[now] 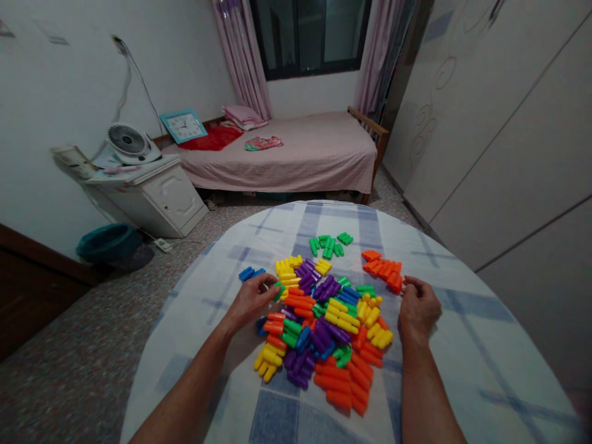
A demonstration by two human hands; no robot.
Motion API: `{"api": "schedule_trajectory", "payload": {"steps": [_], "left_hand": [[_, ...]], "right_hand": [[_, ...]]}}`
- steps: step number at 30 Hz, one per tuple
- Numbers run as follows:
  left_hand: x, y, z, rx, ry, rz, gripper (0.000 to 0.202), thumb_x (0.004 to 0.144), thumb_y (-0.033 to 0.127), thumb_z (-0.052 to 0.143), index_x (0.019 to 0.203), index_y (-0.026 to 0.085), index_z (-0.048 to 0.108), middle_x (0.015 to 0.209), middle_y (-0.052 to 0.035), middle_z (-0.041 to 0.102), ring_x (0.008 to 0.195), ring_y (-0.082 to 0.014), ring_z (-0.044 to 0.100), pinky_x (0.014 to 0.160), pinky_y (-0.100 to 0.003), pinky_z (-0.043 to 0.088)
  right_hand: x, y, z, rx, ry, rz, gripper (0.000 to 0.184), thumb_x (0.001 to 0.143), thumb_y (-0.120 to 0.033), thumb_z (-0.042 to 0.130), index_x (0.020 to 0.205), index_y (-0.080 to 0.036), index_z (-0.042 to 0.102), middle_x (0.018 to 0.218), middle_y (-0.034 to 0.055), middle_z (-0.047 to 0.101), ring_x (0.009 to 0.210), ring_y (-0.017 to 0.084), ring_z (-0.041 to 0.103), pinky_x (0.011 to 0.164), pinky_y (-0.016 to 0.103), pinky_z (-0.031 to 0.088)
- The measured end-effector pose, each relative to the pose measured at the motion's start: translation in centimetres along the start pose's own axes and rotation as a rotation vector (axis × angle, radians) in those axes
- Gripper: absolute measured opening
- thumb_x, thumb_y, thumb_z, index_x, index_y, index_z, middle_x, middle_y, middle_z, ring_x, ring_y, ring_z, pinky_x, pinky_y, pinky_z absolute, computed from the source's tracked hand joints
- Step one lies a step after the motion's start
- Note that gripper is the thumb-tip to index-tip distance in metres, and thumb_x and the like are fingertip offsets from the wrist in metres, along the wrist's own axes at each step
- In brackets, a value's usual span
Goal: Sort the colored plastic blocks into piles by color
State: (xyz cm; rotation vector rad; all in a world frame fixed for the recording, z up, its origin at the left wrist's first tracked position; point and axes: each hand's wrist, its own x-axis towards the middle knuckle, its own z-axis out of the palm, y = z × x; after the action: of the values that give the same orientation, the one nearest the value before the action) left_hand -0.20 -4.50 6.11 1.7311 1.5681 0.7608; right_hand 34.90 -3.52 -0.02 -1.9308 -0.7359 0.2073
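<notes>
One green block (pixel 279 292) sat pinched in the fingers of the left hand (pixel 252 299) at ten o'clock on the heap (pixel 342 316), while the right hand (pixel 420 308) curled beside orange blocks (pixel 383 269) at two o'clock, grip unclear, and a light lift seemed best

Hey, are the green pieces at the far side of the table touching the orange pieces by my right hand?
Apart. The head view shows a strip of tablecloth between the far green pieces and those orange pieces.
</notes>
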Motion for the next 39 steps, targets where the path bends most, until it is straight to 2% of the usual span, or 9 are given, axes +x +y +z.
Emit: {"api": "schedule_trajectory", "payload": {"steps": [6, 11, 15, 20, 23, 26, 29, 34, 39], "left_hand": [[6.0, 2.5, 1.7, 0.108, -0.033, 0.202, 0.022, 0.077, 0.035, 0.06, 0.085, 0.017, 0.067, 0.075, 0.0001, 0.066, 0.066, -0.0121, 0.057, 0.061, -0.022, 0.044], [12.1, 3.1, 5.0, 0.129, 0.0, 0.191, 0.019, 0.076, 0.031, 0.061, 0.084, 0.016, 0.07, 0.076, -0.0014, 0.068, 0.067, -0.0135, 0.061, 0.064, -0.022, 0.047], [14.2, 3.4, 6.3, 0.114, 0.053, 0.158, 0.029, 0.077, 0.023, 0.06, 0.103, 0.013, 0.067, 0.094, -0.0061, 0.069, 0.073, -0.0138, 0.063, 0.066, -0.023, 0.048], [10.6, 3.8, 3.9, 0.087, 0.047, 0.17, 0.026, 0.079, 0.025, 0.059, 0.102, 0.014, 0.066, 0.098, -0.0066, 0.067, 0.077, -0.0138, 0.062, 0.069, -0.023, 0.048], [5.7, 3.8, 1.2, -0.011, -0.204, 0.217, 0.02, 0.08, 0.032, 0.059, 0.087, 0.015, 0.067, 0.079, -0.0019, 0.066, 0.072, -0.0132, 0.06, 0.066, -0.022, 0.047], [0.6, 3.8, -0.9, -0.008, -0.412, 0.185, 0.022, 0.076, 0.037, 0.066, 0.087, 0.018, 0.067, 0.081, -0.0009, 0.065, 0.073, -0.0132, 0.058, 0.067, -0.023, 0.046], [-2.6, 3.8, -1.3, 0.077, -0.475, 0.281, 0.029, 0.072, 0.034, 0.071, 0.098, 0.021, 0.066, 0.101, -0.0041, 0.064, 0.093, -0.0181, 0.057, 0.083, -0.028, 0.045], [-3.6, 3.4, 0.3, 0.316, -0.425, 0.383, 0.031, 0.071, 0.023, 0.07, 0.102, 0.023, 0.064, 0.101, -0.0055, 0.062, 0.097, -0.022, 0.053, 0.086, -0.032, 0.041], [-3.4, 3.1, 0.5, 0.256, -0.336, 0.289, 0.014, 0.074, 0.024, 0.066, 0.086, 0.02, 0.062, 0.087, -0.0024, 0.061, 0.086, -0.0181, 0.053, 0.076, -0.028, 0.041]], "right_hand": [[0.1, 0.1, 0.1, 0.019, 0.002, 0.009, 0.035, 0.071, -0.028, 0.045, 0.092, -0.02, 0.071, 0.079, 0.0047, 0.068, 0.07, 0.02, 0.059, 0.069, 0.031, 0.042], [0.2, 0.3, 0.2, 0.024, -0.016, 0.012, 0.034, 0.071, -0.028, 0.045, 0.093, -0.021, 0.071, 0.079, 0.0041, 0.068, 0.071, 0.02, 0.059, 0.069, 0.03, 0.042], [0.2, 0.3, 0.1, 0.015, -0.011, 0.013, 0.035, 0.071, -0.028, 0.045, 0.093, -0.021, 0.071, 0.079, 0.004, 0.068, 0.071, 0.02, 0.059, 0.068, 0.03, 0.042], [0.2, 0.2, 0.2, 0.011, -0.005, 0.005, 0.035, 0.071, -0.027, 0.044, 0.091, -0.02, 0.071, 0.08, 0.0045, 0.068, 0.071, 0.02, 0.059, 0.068, 0.03, 0.042], [0.2, 0.2, 0.3, 0.009, 0.003, -0.004, 0.035, 0.07, -0.027, 0.044, 0.091, -0.02, 0.071, 0.081, 0.0047, 0.068, 0.07, 0.019, 0.058, 0.068, 0.03, 0.042], [0.1, 0.1, 0.3, 0.002, 0.008, 0.0, 0.036, 0.07, -0.028, 0.044, 0.091, -0.019, 0.072, 0.079, 0.0053, 0.068, 0.068, 0.019, 0.056, 0.068, 0.031, 0.041], [0.1, 0.0, 0.2, -0.003, 0.008, -0.003, 0.036, 0.069, -0.028, 0.045, 0.091, -0.019, 0.072, 0.08, 0.0055, 0.068, 0.069, 0.019, 0.055, 0.069, 0.031, 0.04], [0.2, 0.3, 0.3, -0.012, 0.003, -0.022, 0.036, 0.071, -0.027, 0.044, 0.091, -0.018, 0.072, 0.079, 0.0051, 0.068, 0.066, 0.019, 0.054, 0.068, 0.031, 0.039], [0.2, 0.5, 0.4, 0.006, -0.006, -0.028, 0.036, 0.071, -0.027, 0.044, 0.093, -0.019, 0.071, 0.081, 0.0051, 0.068, 0.067, 0.019, 0.055, 0.067, 0.03, 0.039]]}}
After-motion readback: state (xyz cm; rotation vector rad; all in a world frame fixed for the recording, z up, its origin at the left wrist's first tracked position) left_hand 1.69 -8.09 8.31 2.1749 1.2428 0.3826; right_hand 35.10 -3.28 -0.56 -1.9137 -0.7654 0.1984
